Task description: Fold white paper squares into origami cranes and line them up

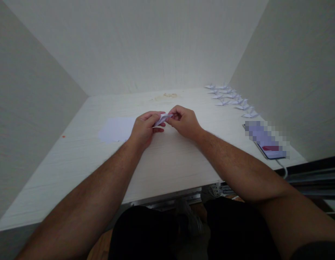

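A small folded piece of pale paper (162, 119) is held between both hands just above the white table (167, 162), near its middle. My left hand (144, 128) pinches its left end with curled fingers. My right hand (183, 121) pinches the right end, thumb and forefinger pressed together. A flat pale sheet of paper (115, 129) lies on the table just left of my left hand.
Several folded paper cranes (232, 99) stand in a row along the right wall at the back. A phone (267, 142) with a cable lies at the right front edge. White walls close the table in on three sides. A faint stain (167, 95) marks the far edge.
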Motion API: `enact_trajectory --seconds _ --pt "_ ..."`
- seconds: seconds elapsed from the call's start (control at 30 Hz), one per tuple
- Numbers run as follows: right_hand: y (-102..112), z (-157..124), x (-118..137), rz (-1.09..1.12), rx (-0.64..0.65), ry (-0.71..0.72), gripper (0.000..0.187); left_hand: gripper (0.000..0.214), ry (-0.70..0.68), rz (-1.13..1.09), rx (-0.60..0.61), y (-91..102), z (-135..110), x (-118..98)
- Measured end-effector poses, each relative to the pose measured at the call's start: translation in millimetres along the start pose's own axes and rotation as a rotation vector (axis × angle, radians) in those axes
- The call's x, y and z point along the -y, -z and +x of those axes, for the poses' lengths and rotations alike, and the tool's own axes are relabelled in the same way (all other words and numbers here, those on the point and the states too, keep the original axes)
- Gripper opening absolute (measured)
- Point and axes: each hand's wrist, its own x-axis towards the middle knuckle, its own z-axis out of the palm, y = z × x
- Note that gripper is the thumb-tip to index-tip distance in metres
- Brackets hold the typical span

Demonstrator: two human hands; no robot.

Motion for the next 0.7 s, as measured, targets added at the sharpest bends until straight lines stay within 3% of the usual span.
enact_trajectory --seconds 0.2,0.37,0.7 --pt "0.9 -1.4 3.8 -0.08 -0.048 0.061 0.017 0.022 -0.008 0.01 0.006 0.2 0.1 1.3" --pt "2.3 -1.2 7.7 -0.231 -0.103 0.233 0.005 0.021 -0.005 0.026 0.037 -1.5 -0.2 1.7" --pt "1.8 -1.0 6.3 -0.221 -0.094 0.28 0.023 0.016 0.021 -0.013 0.061 -1.7 0.9 -0.4"
